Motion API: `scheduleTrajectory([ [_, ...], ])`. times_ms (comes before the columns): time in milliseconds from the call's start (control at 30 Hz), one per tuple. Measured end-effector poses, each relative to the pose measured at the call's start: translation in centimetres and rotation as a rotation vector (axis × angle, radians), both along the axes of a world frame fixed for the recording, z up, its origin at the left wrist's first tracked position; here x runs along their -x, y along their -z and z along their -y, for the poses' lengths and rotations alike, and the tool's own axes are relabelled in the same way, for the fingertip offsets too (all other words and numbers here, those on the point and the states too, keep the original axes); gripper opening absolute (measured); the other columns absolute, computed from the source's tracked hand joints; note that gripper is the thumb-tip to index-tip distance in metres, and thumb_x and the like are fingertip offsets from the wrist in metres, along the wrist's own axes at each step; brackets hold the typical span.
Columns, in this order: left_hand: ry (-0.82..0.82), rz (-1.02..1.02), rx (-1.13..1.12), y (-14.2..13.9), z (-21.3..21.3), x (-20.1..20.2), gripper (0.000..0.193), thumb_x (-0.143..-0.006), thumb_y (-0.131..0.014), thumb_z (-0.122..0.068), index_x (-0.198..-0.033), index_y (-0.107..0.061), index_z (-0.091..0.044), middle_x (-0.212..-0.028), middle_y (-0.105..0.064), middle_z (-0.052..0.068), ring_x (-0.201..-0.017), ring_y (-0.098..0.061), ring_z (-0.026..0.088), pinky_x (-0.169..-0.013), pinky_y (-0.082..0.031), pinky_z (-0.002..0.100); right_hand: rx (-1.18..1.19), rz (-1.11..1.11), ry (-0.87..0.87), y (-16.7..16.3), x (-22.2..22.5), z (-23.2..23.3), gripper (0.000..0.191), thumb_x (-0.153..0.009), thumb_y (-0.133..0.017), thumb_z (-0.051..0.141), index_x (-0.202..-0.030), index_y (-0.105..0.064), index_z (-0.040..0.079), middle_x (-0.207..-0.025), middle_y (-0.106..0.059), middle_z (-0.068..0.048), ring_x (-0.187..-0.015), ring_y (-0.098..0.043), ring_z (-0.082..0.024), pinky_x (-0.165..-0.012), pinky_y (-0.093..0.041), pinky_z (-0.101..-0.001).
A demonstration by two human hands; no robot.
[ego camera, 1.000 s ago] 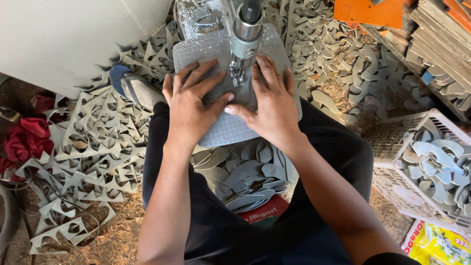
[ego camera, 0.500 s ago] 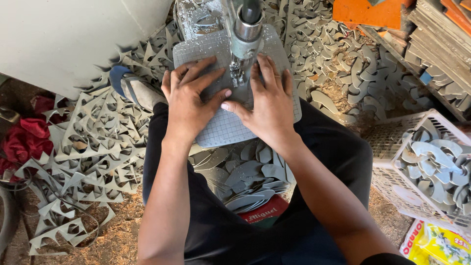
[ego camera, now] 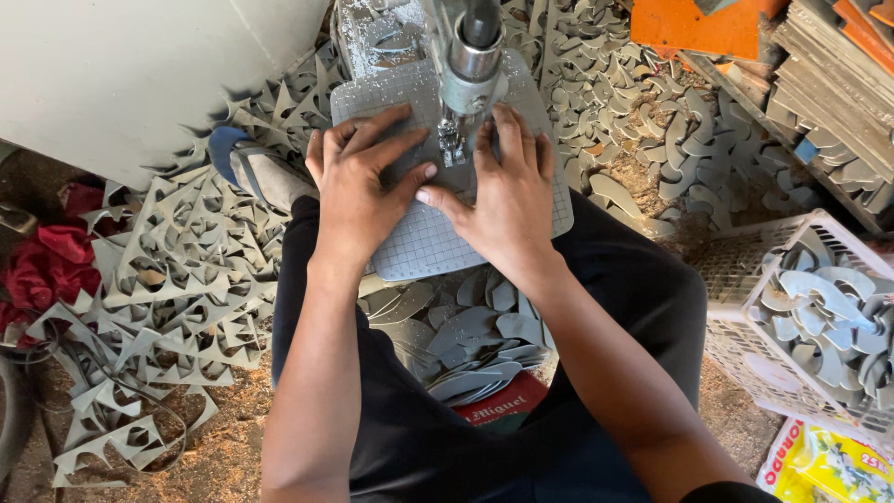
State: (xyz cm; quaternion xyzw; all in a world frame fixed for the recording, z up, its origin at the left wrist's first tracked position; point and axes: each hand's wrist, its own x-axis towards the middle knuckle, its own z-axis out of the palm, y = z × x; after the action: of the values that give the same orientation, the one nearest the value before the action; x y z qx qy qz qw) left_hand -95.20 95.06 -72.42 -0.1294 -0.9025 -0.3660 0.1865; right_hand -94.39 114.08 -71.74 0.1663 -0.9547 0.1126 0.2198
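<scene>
1. Sawdust-strewn ground surrounds the seated person, heaped with grey offcut scraps with pointed cut-outs (ego camera: 158, 307) to the left of the left hand (ego camera: 358, 191).
2. A grey gridded sheet (ego camera: 438, 237) lies flat under both hands, on the small machine table at the person's knees.
3. The left hand presses down on the sheet with fingers spread, palm flat, gripping nothing; the index finger points toward the metal cutting head (ego camera: 470, 65).
4. The right hand (ego camera: 503, 200) lies likewise flat and spread on the sheet, its thumb tip almost meeting the left index fingertip just below the tool.
5. Risk, as a judgement: both hands sit very near the tool's lower end (ego camera: 453, 144), so a slip of the sheet or a sudden feed could carry a fingertip into it.
6. A second risk: the sheet's near edge overhangs the table toward the lap, so uneven pressure could tip or skew it and spoil the cut line.
7. Room to move: beyond the right hand the sheet's right edge is free, with loose grey curved cut pieces (ego camera: 652, 149) on the ground past it.
8. Below the wrists, between the legs, a pile of grey sole-shaped pieces (ego camera: 466, 340) fills the gap.
9. Further right of the right forearm stands a white plastic basket (ego camera: 745, 307) holding more cut pieces.
10. Left of the left hand, a blue-strapped sandal (ego camera: 256, 168) lies just beside the sheet's corner.
</scene>
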Motion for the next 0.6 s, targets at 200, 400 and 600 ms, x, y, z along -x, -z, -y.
scheduleTrajectory([
  [200,0.002,0.005,-0.02,0.0,0.0,0.2,0.04,-0.083,-0.086,-0.035,-0.121,-0.079,-0.025,-0.141,-0.065,-0.005,-0.132,-0.049,0.03,-0.119,-0.013,0.06,0.028,-0.036,-0.012,-0.2,0.1,0.2,0.088,-0.079,-0.084,0.064,-0.12,-0.068,-0.012,-0.14,-0.047,-0.025,-0.129,-0.049,-0.039,-0.108,-0.036,-0.0597],
  [400,0.005,-0.015,-0.013,0.3,0.2,0.4,0.037,-0.085,-0.086,-0.035,-0.12,-0.079,-0.026,-0.14,-0.066,-0.005,-0.13,-0.051,0.029,-0.119,-0.014,0.061,0.032,-0.046,-0.002,-0.2,0.2,0.3,0.085,-0.079,-0.085,0.064,-0.115,-0.069,-0.011,-0.138,-0.049,-0.023,-0.124,-0.052,-0.038,-0.108,-0.037,-0.0573],
  [600,-0.002,-0.02,-0.02,0.0,0.0,1.3,0.036,-0.084,-0.086,-0.034,-0.119,-0.079,-0.026,-0.138,-0.067,-0.004,-0.129,-0.051,0.029,-0.119,-0.015,0.061,0.044,-0.038,-0.001,0.1,1.0,0.3,0.087,-0.08,-0.085,0.065,-0.119,-0.066,-0.011,-0.136,-0.048,-0.023,-0.125,-0.051,-0.039,-0.108,-0.038,-0.0569],
])
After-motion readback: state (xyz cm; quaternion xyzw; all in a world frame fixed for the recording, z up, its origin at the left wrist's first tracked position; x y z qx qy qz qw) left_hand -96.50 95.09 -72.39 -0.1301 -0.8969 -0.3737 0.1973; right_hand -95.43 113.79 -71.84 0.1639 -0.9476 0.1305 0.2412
